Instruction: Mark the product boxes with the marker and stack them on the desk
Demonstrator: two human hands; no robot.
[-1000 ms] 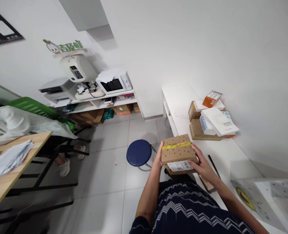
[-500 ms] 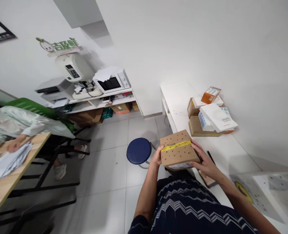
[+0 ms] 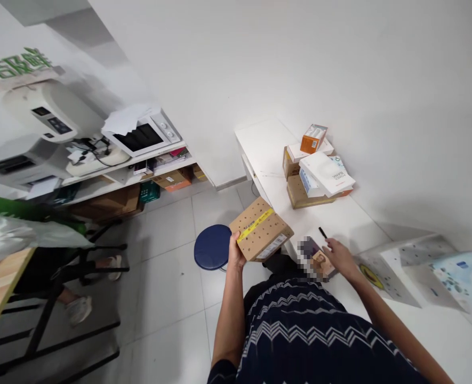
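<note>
Your left hand (image 3: 234,255) gripped the brown box (image 3: 261,229) by its 8 o'clock edge, tilted over the floor. Your right hand (image 3: 340,257) lay loose on the white table (image 3: 351,224), at the box's 3 o'clock, possibly touching a blurred card (image 3: 316,258).

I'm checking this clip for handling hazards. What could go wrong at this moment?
The cardboard box is held tilted in the left hand alone, out over the floor; it might slip and drop near the blue stool. The right hand rests on a flat item at the white counter edge and could nudge it off.
</note>
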